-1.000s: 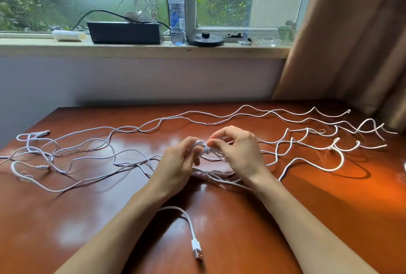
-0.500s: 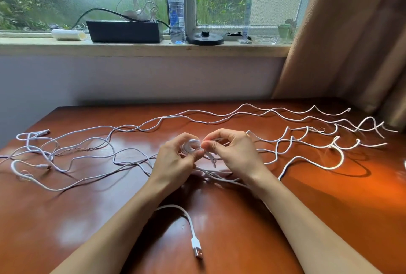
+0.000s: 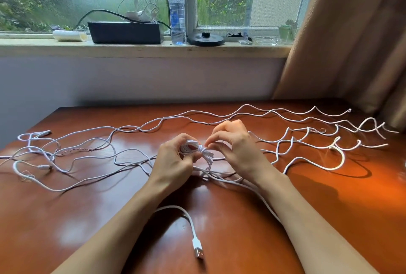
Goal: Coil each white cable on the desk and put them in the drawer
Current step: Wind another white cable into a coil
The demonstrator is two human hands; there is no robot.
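**One small coil in hand, the other cables loose**

The coil [image 3: 198,151] is held just above the middle of the worktop [image 3: 241,240], between both hands. The left hand [image 3: 173,161] has its fingers [image 3: 179,142] curled round the coil's left side and grips the loops. The right hand [image 3: 238,150], just right of the coil, pinches a strand at the coil's waist between thumb and forefinger. Its other fingers are loosely bent and hold nothing. The pinch hides the strand, so I cannot tell whether it is the cable's end or only one turn.

A tail runs out from under the coil toward the viewer and ends in a plug [image 3: 197,251], well short of the coil. More cables [image 3: 87,161] lie in loose waves left of the coil, right of it and beyond it, and some cross each other. No drawer is in view.

The cable looks light, thin and soft, yet springy. The loops would probably open if the grip eased. The wrapped waist seems the safest place to hold, not a single loop. The smooth jacket may slip, so a firm pinch suits it. The plug is the only stiff part and a good end to start from.
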